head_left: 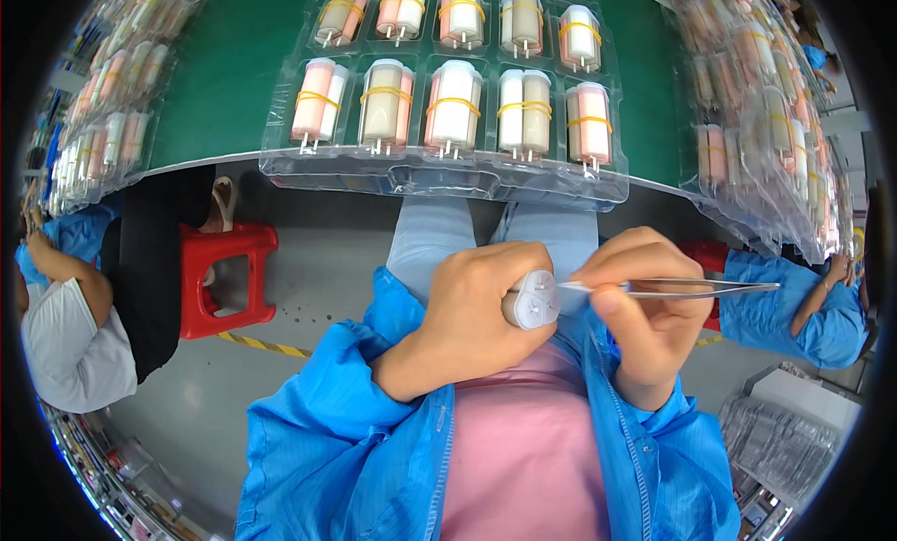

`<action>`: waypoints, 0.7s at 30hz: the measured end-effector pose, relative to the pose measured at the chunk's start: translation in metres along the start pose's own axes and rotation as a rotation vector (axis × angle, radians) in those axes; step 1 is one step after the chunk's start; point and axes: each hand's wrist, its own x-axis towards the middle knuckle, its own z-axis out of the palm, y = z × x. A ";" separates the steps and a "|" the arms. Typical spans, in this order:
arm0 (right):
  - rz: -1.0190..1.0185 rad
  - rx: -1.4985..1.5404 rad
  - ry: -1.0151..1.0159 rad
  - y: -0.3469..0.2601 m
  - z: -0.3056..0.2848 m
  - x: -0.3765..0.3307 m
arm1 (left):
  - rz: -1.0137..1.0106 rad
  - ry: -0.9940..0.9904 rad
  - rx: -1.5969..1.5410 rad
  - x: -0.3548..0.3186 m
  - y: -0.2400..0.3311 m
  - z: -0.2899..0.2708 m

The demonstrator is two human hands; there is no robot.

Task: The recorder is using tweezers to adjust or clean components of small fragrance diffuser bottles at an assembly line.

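In my left hand (486,307) is a bundle of cylinders (534,300), its fingers wrapped round it. The bundle's three-lobed, whitish end faces my right hand and shows small metal bits; the rest is hidden in my fist. My right hand (645,298) holds metal tweezers (719,286) that stick out to the right. Its thumb and forefinger pinch a small whitish piece (573,286) close to the bundle's end. What that piece is, and whether it touches the bundle, I cannot tell.
Ahead, a clear plastic tray (430,172) overhangs the green table (224,83), holding several banded bundles of pink, white and grey cylinders. More filled trays are stacked at left and right (747,205). A red stool (229,279) and a person (79,326) are at left; another person (794,307) sits right.
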 end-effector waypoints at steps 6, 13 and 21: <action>0.016 0.064 0.078 0.002 -0.003 -0.005 | -0.026 -0.024 -0.091 0.001 0.001 -0.001; -0.003 0.027 -0.009 0.000 0.003 -0.002 | -0.029 -0.015 -0.080 0.001 0.003 0.001; -0.052 -0.032 -0.049 0.004 0.004 0.000 | 0.018 -0.009 -0.040 0.002 0.001 0.002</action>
